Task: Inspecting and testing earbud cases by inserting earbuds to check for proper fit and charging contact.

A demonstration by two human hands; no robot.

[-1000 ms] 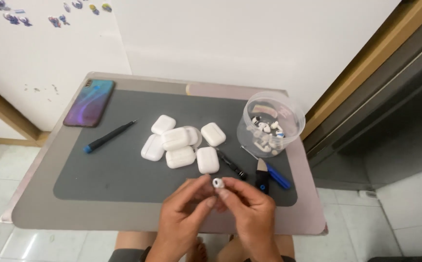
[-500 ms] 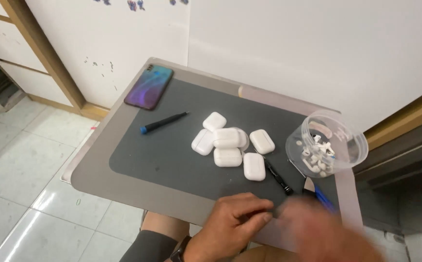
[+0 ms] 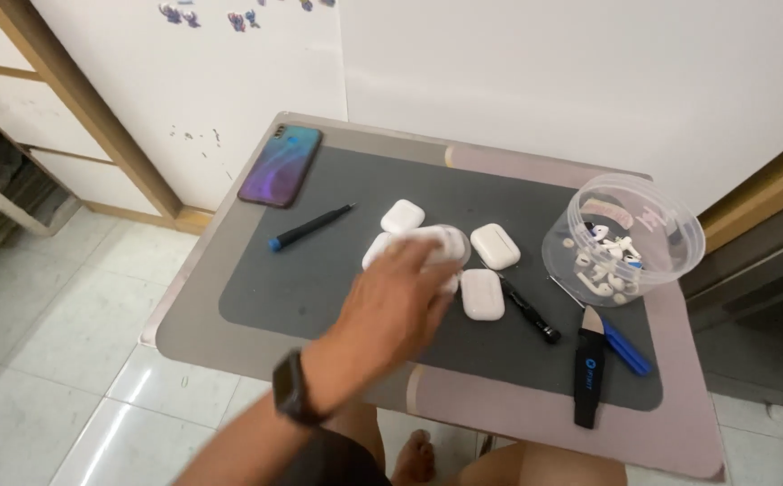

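Our left hand (image 3: 391,301) reaches over the cluster of white earbud cases (image 3: 445,256) mid-mat, fingers curled onto one case (image 3: 436,243) (blurred, so we can't tell if it's truly gripped). We count approx. five cases. Clear round tub (image 3: 625,236) w/ small white earbuds sits at right; black pry tool (image 3: 588,369) and blue-tipped screwdriver (image 3: 310,226) on the grey mat (image 3: 274,297); phone (image 3: 281,166) at far-left corner. Right hand isn't in view.
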